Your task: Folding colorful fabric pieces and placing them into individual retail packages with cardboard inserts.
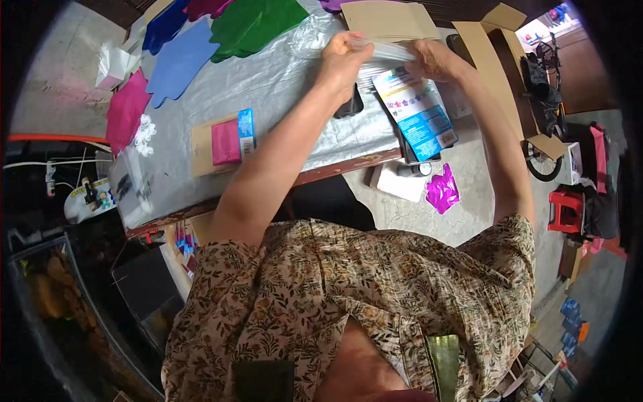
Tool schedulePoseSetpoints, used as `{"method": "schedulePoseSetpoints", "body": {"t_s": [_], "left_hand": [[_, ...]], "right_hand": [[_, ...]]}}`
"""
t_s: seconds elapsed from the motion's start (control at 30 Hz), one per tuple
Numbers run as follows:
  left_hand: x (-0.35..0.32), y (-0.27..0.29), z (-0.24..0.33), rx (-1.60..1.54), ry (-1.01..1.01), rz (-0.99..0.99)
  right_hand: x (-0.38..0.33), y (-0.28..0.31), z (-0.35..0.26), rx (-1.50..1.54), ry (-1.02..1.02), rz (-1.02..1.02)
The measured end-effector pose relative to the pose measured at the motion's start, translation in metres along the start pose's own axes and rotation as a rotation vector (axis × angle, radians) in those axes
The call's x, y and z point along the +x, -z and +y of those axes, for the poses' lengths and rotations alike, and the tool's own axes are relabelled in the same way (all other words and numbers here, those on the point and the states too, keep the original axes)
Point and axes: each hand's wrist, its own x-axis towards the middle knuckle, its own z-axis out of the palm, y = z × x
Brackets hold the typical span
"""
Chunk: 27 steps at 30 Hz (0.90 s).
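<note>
Both hands reach to the far side of the table, which has a silvery plastic cover. My left hand is closed, thumb and fingers pinching one end of a clear plastic film. My right hand grips the film's other end, so it stretches between them. Just below my right hand lies a white and blue printed card. A dark phone-like object is partly hidden by my left wrist. Behind the hands sits a stack of flat brown cardboard.
Foil sheets lie across the table: green, light blue and pink. A cardboard piece with a folded pink pack is near the front edge. An open cardboard box stands at the right. A purple foil piece is on the floor.
</note>
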Motion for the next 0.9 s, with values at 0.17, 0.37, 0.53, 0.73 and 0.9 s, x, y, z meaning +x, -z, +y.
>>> {"method": "schedulePoseSetpoints", "body": {"t_s": [0.17,0.37,0.53,0.73,0.9], "left_hand": [[0.008,-0.001,-0.02,-0.207,-0.075,0.125],[0.0,0.001,-0.017,-0.024,-0.081,0.141],[0.001,0.005,-0.022,0.073,-0.163,0.189],[-0.007,0.004,-0.021,0.41,-0.1,0.211],[-0.02,0.035,-0.009,0.619,-0.307,0.157]], "right_hand": [[0.008,-0.022,0.008,-0.092,0.098,0.306],[0.003,-0.032,0.015,0.011,0.146,0.529],[-0.01,-0.037,0.009,0.155,0.026,0.56],[-0.028,-0.053,0.007,0.509,0.046,0.693],[-0.041,-0.055,-0.014,0.409,0.071,0.724]]}}
